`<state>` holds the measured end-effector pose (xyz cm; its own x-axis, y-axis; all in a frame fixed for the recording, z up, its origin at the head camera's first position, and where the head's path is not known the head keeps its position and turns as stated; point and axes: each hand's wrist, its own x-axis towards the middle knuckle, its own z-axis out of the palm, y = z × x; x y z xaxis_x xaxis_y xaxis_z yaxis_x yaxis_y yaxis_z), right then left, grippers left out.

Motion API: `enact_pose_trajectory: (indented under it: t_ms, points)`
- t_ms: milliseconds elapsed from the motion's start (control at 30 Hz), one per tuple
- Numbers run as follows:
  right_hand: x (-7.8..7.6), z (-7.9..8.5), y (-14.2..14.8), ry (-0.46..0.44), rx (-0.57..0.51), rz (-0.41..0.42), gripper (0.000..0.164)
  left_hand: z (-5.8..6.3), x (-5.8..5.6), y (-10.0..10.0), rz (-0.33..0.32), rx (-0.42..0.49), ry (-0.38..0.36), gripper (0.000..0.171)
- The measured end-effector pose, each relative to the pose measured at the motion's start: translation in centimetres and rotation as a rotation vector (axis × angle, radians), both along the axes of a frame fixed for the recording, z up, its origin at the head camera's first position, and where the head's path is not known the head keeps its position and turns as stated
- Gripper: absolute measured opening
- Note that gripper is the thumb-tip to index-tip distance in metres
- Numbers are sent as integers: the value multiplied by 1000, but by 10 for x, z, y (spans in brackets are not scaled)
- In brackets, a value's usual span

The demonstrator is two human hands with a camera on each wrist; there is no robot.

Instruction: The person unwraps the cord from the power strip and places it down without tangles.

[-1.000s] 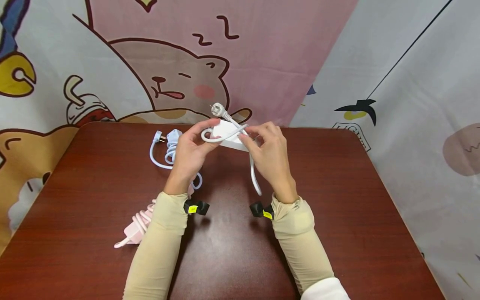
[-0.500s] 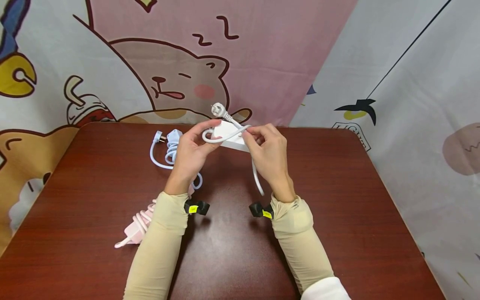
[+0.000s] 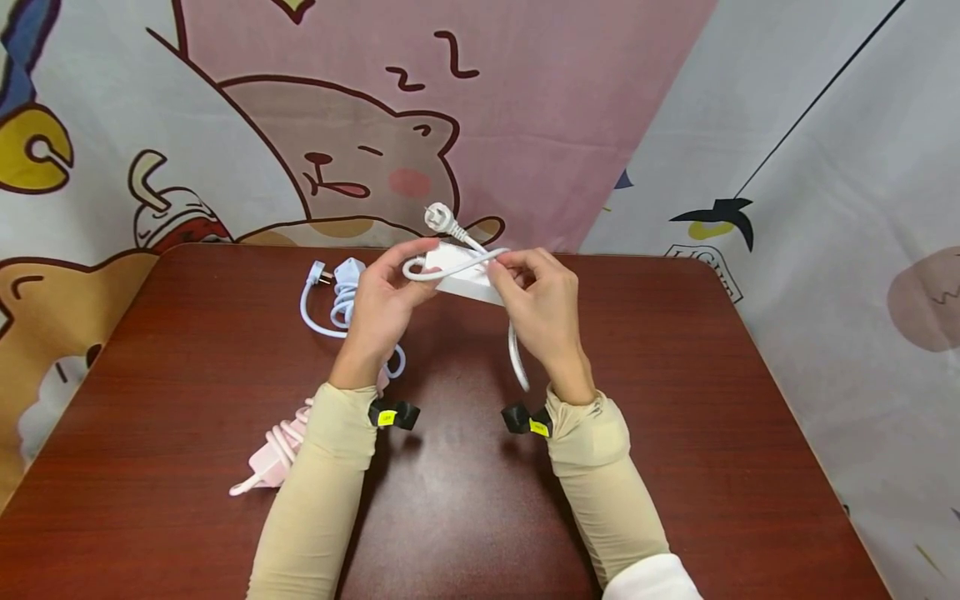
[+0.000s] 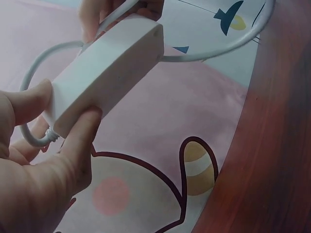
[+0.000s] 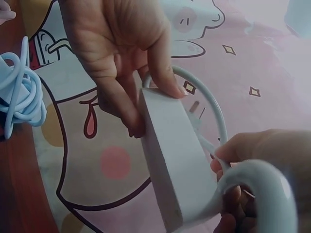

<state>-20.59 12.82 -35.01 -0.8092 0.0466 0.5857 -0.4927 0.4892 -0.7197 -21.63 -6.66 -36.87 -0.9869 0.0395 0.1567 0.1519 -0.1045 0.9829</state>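
A white power strip [image 3: 472, 287] is held up above the far part of the table, its smooth faces showing in the left wrist view. My left hand [image 3: 382, 304] grips its left end between thumb and fingers. The white cord [image 3: 450, 272] loops out from that end and lies across the strip. At the right end my right hand [image 3: 546, 308] pinches the cord, which also hangs down below this hand in a curve. Behind the strip, the white plug [image 3: 438, 218] sticks up on its length of cord. In the right wrist view the plug's prongs are partly hidden behind the strip [image 5: 177, 155].
Left of my left hand lies a light blue power strip [image 3: 348, 272] with coiled cord and a plug. A pink power strip [image 3: 268, 462], wrapped in its cord, lies nearer, partly under my left forearm. A printed cloth backdrop [image 3: 540, 125] rises behind the brown table [image 3: 675, 375].
My right hand has shifted slightly to the right with the cord, and the loop over the strip is drawn further right. My left hand has stayed almost still.
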Motion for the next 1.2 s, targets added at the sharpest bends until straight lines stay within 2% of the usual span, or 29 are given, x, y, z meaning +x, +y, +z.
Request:
enact_pose_trajectory:
  t_ms: [133,300,467,767,967,1200]
  points:
    - [0,1,3,-4,1,28,10,1,0,0,11,37,-43,45]
    - [0,3,9,-6,45,60,10,1,-1,0,47,128,-90,47]
    - [0,5,17,3,67,92,8,1,-2,-2,68,206,-97,44]
    - [1,10,28,8,87,128,7,3,-2,-7,48,213,-82,47]
    - [3,13,34,-17,88,157,5,4,-2,-8,71,242,-75,47]
    - [7,16,42,-105,149,226,4,4,-3,-9,126,275,-65,47]
